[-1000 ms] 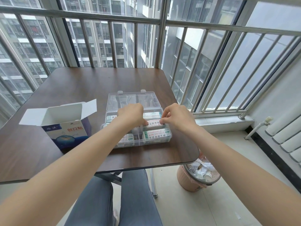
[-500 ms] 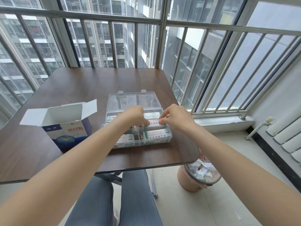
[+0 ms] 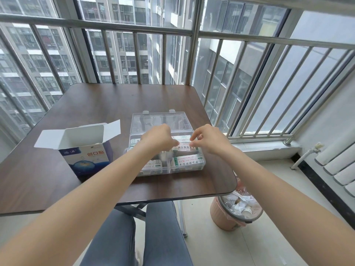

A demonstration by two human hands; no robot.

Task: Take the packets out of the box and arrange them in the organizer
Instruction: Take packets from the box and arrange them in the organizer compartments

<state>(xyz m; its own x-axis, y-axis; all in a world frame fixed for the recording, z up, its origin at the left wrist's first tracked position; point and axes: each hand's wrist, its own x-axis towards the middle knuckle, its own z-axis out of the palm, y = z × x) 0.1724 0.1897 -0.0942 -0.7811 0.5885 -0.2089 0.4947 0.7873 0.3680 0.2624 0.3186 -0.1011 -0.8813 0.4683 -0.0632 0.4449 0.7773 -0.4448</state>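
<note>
Both hands, left [image 3: 156,140] and right [image 3: 208,139], pinched one packet [image 3: 184,148] between them over the organizer [image 3: 199,166]; box [image 3: 86,150] stood left.

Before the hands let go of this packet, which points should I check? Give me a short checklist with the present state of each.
1. Packet held at both ends by left hand and right hand: ok.
2. Packet is over the organizer, not over the table: ok.
3. Organizer lid is open and out of the way: ok.
4. Packet lies flat in its compartment: cannot tell, the fingers hide it.
5. Room left in that compartment: cannot tell.
6. Box is open for the next packet: ok; whether any remain inside: cannot tell.
</note>
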